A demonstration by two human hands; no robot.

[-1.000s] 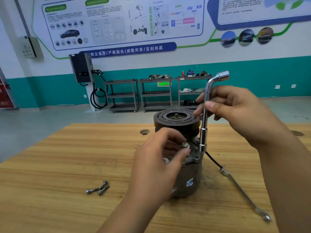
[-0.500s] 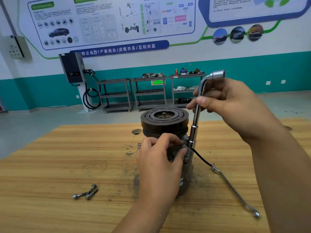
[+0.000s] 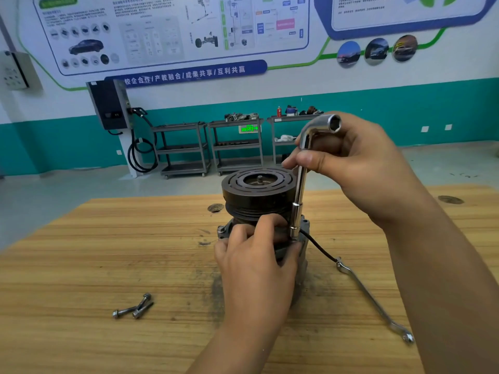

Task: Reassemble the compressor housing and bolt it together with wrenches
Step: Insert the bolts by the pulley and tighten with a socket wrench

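Workshop with a teal-banded wall, posters [image 3: 162, 31] and grey shelf carts [image 3: 235, 147] behind a wooden desk [image 3: 108, 252]. Near the desk's middle, compressor housing [image 3: 304, 230] upright with a black grooved pulley [image 3: 258, 194] on top; left hand [image 3: 256, 265] curled round its grey body from the near side, right hand [image 3: 359, 168] gripping the bent top of an L-shaped socket wrench [image 3: 301, 190], shaft upright, lower end down at the housing's flange just beside the left fingers. Toward the near left corner, loose bolts [image 3: 133, 309] lying together; toward the right edge, a flat spanner [image 3: 372, 298], with a black cable [image 3: 318, 248] running from the housing to its far end.
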